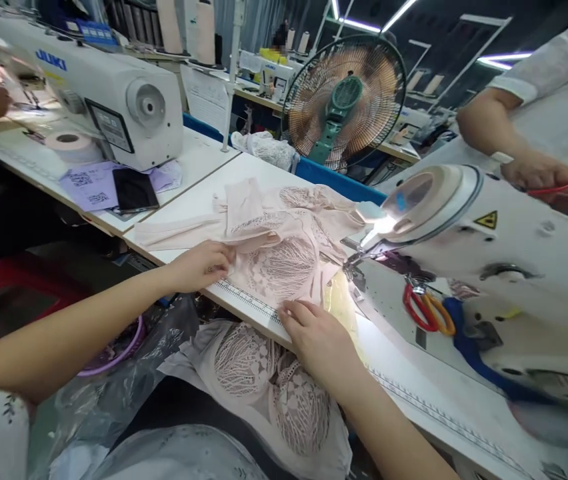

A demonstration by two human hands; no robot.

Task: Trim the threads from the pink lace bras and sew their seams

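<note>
A pale pink lace garment lies on the white sewing table, stretched toward the needle area of a white sewing machine. My left hand rests on the garment's left edge with its fingers curled over the fabric. My right hand presses flat on the garment's near edge by the ruler strip at the table's front. More pink lace pieces hang over my lap below the table edge.
Red and orange-handled scissors lie under the machine arm. A second sewing machine stands at left with a phone, papers and a tape roll. A fan stands behind. Another person's hand holds something red at right.
</note>
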